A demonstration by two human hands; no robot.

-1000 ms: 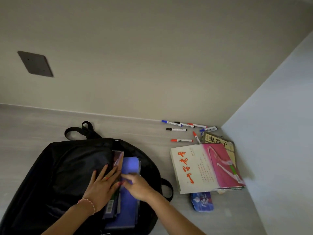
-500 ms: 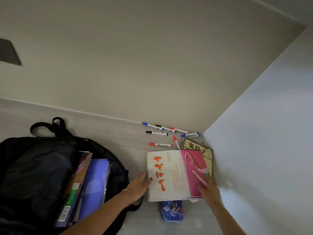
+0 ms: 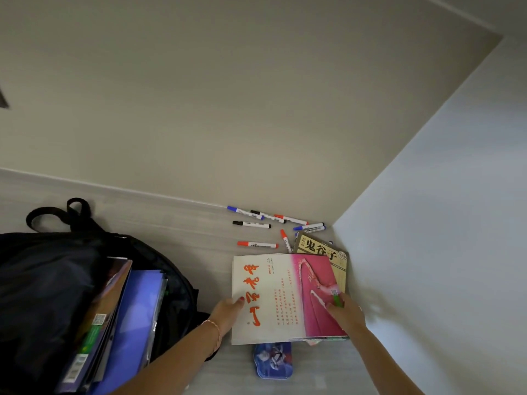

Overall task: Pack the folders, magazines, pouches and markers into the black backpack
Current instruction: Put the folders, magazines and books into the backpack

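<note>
Grey floor (image 3: 176,240), markers (image 3: 253,224) beyond magazines (image 3: 282,297)

Matt black cloth backpack (image 3: 51,280); glossy paper magazine (image 3: 285,297).

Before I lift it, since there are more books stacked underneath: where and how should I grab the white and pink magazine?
Take the white and pink magazine by its two short side edges, near the front corners, as the left hand and right hand are placed. It lies flat on the stack, so slide fingers under from the left and right sides, thumbs on top.
</note>
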